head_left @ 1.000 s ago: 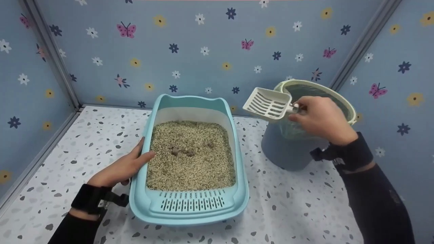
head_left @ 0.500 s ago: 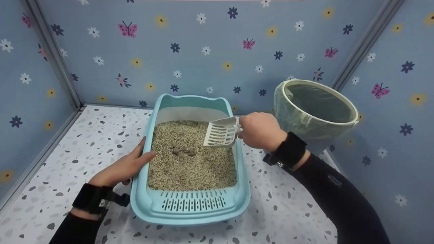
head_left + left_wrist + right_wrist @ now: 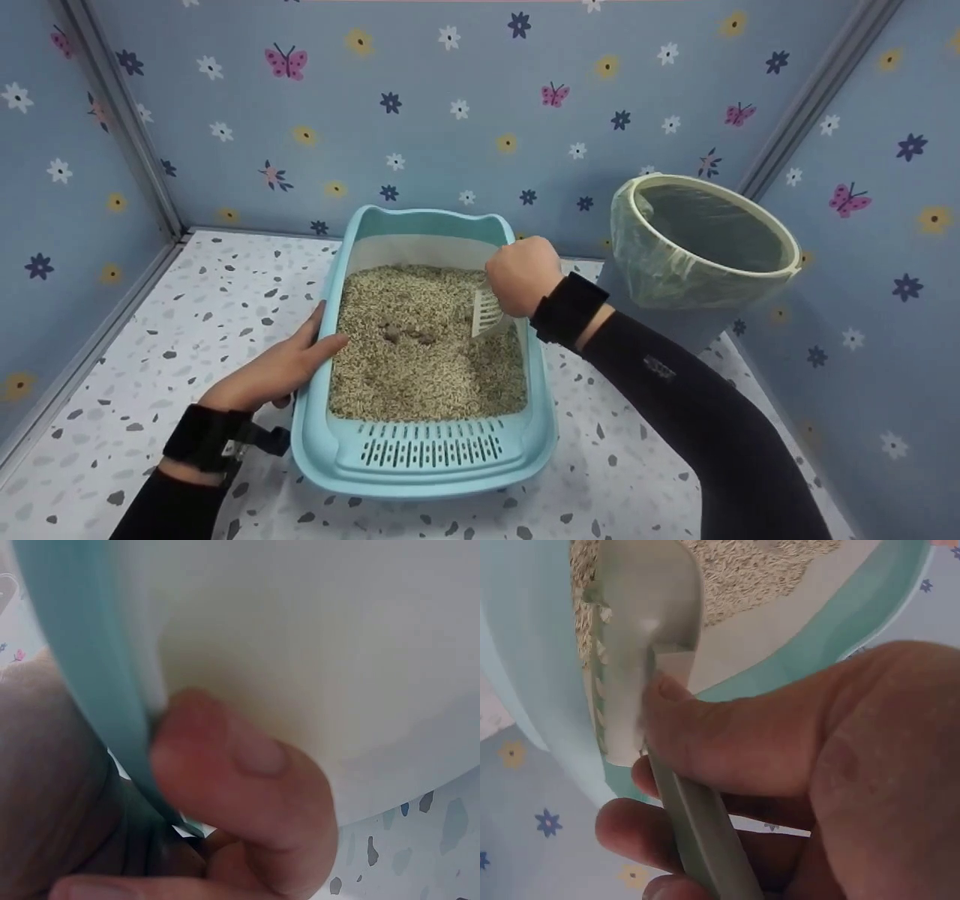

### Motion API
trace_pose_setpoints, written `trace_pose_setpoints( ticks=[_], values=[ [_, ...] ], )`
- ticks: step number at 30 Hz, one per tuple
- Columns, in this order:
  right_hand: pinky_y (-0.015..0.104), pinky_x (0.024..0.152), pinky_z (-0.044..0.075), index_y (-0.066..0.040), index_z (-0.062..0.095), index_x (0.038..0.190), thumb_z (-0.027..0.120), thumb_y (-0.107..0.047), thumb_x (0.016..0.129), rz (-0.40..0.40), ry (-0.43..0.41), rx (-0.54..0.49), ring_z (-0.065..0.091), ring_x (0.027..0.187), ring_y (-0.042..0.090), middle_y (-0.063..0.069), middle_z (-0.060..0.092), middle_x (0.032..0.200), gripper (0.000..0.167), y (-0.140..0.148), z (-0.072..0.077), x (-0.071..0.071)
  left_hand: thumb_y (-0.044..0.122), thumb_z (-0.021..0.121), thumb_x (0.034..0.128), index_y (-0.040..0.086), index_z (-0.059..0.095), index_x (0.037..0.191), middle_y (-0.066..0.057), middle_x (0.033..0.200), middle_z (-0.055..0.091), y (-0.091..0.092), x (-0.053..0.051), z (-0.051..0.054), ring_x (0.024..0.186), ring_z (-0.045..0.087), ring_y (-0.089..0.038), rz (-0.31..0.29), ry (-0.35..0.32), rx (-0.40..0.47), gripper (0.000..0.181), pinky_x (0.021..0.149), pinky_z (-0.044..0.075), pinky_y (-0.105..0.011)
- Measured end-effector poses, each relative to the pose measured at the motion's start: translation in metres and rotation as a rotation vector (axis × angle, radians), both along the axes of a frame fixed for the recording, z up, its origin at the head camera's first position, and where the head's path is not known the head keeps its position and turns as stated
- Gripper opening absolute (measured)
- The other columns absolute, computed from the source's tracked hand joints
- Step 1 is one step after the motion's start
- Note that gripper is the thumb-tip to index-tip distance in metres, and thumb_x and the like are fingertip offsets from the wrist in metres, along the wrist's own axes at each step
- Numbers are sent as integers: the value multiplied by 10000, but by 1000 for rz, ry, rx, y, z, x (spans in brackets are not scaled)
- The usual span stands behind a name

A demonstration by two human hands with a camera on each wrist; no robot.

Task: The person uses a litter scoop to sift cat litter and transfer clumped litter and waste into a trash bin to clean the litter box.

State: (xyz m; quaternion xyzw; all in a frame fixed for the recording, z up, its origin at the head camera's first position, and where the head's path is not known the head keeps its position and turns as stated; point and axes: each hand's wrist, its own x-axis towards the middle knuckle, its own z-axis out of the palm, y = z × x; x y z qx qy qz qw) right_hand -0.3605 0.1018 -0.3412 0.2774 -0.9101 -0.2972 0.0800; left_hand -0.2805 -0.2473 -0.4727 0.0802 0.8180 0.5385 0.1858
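A light-blue litter box (image 3: pixel 424 480) stands on the table, filled with tan pellet litter (image 3: pixel 420 382). Dark clumps (image 3: pixel 409 334) lie near the litter's middle. My left hand (image 3: pixel 274 371) grips the box's left rim, thumb over the top; in the left wrist view its curled fingers (image 3: pixel 247 765) are under the rim against the pale outer wall. My right hand (image 3: pixel 525 277) holds a whitish slotted litter scoop (image 3: pixel 486 311) by its handle, over the right part of the litter. The right wrist view shows the thumb pressing along the scoop handle (image 3: pixel 697 832).
A bin (image 3: pixel 660 315) lined with a translucent yellowish bag (image 3: pixel 652 274) stands at the back right, its pale ring rim (image 3: pixel 750 214) around the mouth. Flower-patterned panels (image 3: pixel 450 135) enclose the back and sides of the speckled white table (image 3: pixel 195 307).
My right hand has carried the scoop left from in front of the bin to over the litter, and the scoop's blade now points downward. The left hand keeps its grip on the rim.
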Motion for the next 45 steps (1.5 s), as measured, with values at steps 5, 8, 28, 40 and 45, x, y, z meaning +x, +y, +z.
trace_pose_setpoints(
  ticks=[5,8,28,40,45],
  values=[
    [331,484,273,-192,283,668,626,-131,1094,-27,33,127,255,559,139,-36,263,622,550,-15,-2,-3,644,500,1148,487,-169,1747,-92,712,540,-1,-1,-1,454,432,-143,3,-6,-14,912,398,369,-273],
    [318,505,238,-197,280,680,601,-149,1122,-81,13,200,221,572,130,-41,258,642,548,-24,-7,-6,665,498,1140,517,-173,1735,-73,706,502,-2,-2,-2,449,378,-126,-1,-12,-20,909,404,350,-269],
    [352,523,397,-176,524,725,672,-490,1112,-50,-106,234,401,552,150,-24,433,642,520,-27,-27,-52,667,472,1145,485,-177,1745,-102,762,560,-1,-1,-1,488,456,-157,4,-10,-36,902,408,367,-271],
    [380,550,335,-175,387,744,618,-155,1072,-9,-222,47,301,589,168,-27,310,651,401,-20,-26,-56,622,477,1163,502,-169,1742,-130,760,578,-1,0,-1,472,422,-146,-4,-3,-22,875,407,355,-272],
    [390,550,366,-160,415,794,602,-148,1071,4,-269,25,335,598,175,-15,337,670,334,-20,-26,-53,622,466,1165,496,-179,1741,-134,781,586,-2,0,-2,494,469,-166,-1,-7,-19,873,410,364,-274]
  ],
)
